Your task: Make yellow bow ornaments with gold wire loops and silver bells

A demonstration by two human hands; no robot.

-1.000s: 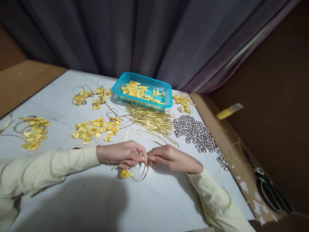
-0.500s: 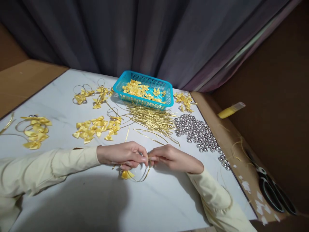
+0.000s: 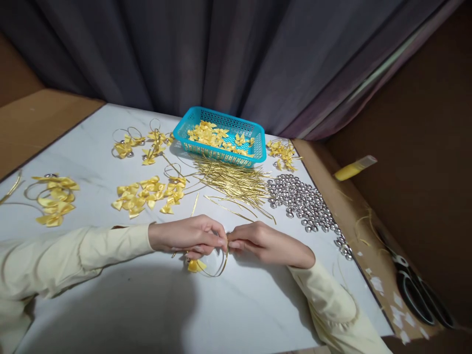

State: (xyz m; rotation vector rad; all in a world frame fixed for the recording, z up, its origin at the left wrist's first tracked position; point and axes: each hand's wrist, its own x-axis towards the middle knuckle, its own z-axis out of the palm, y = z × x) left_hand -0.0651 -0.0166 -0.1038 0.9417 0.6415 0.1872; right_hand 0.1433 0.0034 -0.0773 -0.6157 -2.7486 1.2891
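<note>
Between my two hands a thin gold cord (image 3: 223,268) hangs in a loop. My left hand (image 3: 197,237) pinches it between thumb and fingers. Fingertip to fingertip with it, my right hand (image 3: 256,241) is closed on the cord too. A yellow ribbon bow (image 3: 196,265) hangs at the left of the loop, just below my left fingers, with part of it hidden. Another straight gold cord (image 3: 194,205) sticks out above and below my left hand; whether I hold it or it lies behind, I cannot tell.
A blue basket (image 3: 221,156) of yellow bows stands at the back. In front lie many gold cords (image 3: 236,182). Silver bells (image 3: 306,201) spread to the right. Yellow bows (image 3: 147,196) lie left. Scissors (image 3: 416,292) and a yellow tube (image 3: 354,168) are at the right edge.
My right fingers have shifted slightly and closed tighter at the join with my left fingertips. The cord loop and bow have barely moved.
</note>
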